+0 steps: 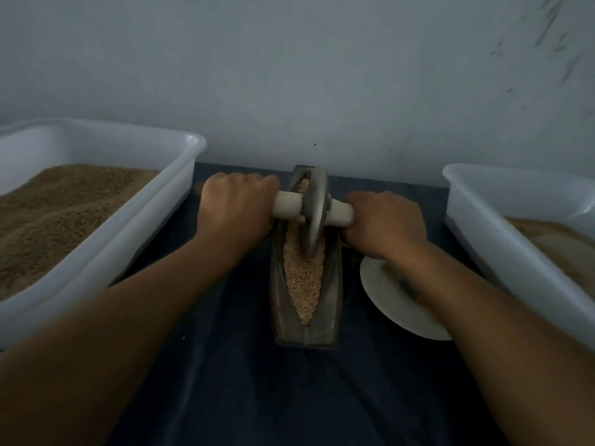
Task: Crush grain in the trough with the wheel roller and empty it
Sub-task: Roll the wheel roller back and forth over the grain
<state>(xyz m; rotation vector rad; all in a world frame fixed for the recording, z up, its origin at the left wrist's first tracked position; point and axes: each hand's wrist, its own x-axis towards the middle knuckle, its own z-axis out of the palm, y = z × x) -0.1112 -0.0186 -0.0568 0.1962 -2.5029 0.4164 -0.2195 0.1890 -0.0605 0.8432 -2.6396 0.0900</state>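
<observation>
A narrow grey metal trough (328,304) lies lengthwise on the dark cloth, pointing away from me. Pale tan grain (303,278) fills its boat-shaped channel. The grey wheel roller (314,214) stands upright in the far half of the channel, its rim down in the grain. A light wooden axle (288,204) runs through the wheel. My left hand (236,207) grips the left end of the axle. My right hand (384,222) grips the right end.
A white tub (135,220) of brown grain stands on the left. Another white tub (502,239) with pale meal stands on the right. A white plate (389,300) lies under my right forearm beside the trough. A grey wall rises right behind the trough.
</observation>
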